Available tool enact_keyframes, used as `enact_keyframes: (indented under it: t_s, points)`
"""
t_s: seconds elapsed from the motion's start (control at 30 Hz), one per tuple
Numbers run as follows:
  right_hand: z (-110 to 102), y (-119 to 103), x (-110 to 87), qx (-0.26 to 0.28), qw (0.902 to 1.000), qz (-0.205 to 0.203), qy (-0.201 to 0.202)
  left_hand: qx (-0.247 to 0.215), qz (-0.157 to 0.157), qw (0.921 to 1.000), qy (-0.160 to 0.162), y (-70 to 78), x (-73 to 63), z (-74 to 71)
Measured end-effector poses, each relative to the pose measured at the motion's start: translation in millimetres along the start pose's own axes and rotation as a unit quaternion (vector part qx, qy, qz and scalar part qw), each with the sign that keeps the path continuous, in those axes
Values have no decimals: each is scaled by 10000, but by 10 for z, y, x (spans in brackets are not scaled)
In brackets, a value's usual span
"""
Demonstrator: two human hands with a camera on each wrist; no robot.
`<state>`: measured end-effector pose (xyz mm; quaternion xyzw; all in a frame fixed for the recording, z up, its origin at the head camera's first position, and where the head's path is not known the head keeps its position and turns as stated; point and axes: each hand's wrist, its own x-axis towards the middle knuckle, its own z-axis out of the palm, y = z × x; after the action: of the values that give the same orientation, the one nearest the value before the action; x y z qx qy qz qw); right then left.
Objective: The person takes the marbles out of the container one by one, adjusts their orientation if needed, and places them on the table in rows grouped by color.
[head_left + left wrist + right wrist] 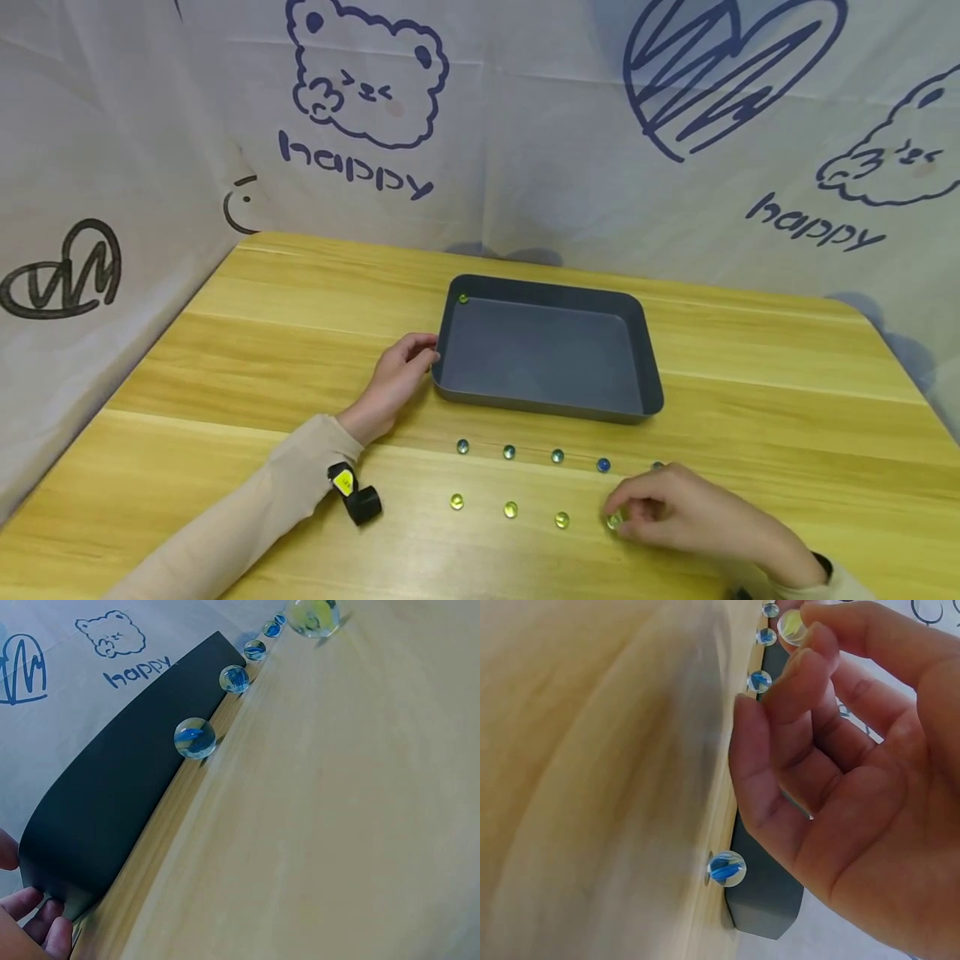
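Observation:
My right hand [693, 512] pinches a yellow-green glass marble [615, 522] at the right end of the nearer row; thumb and fingertip meet on the marble [793, 627] in the right wrist view. My left hand [393, 379] holds the left side of a dark grey rectangular tray [543, 408], its fingertips against the wall near the front corner. One yellow-green marble [463, 298] lies inside the tray, in the far left corner.
Between tray and nearer row runs a line of blue-swirled marbles [557, 456], the rightmost [657, 467] partly behind my right hand. Several yellow-green marbles [511, 509] sit nearer on the wooden table [247, 333]. A white cloth with drawings [525, 167] hangs behind.

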<state>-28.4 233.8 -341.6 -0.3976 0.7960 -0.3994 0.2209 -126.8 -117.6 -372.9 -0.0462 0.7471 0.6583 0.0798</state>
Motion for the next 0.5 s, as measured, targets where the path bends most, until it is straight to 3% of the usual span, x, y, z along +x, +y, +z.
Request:
enact_keyframes:
  t_s: [0.3,0.5]
  points:
    - [56,90,2,-287,9995,-20,-126,74,-42,10000,-1,-2,-5,7]
    - [68,89,6,-176,9990,346,-214,69,-23,10000,-24,-14,5,0]
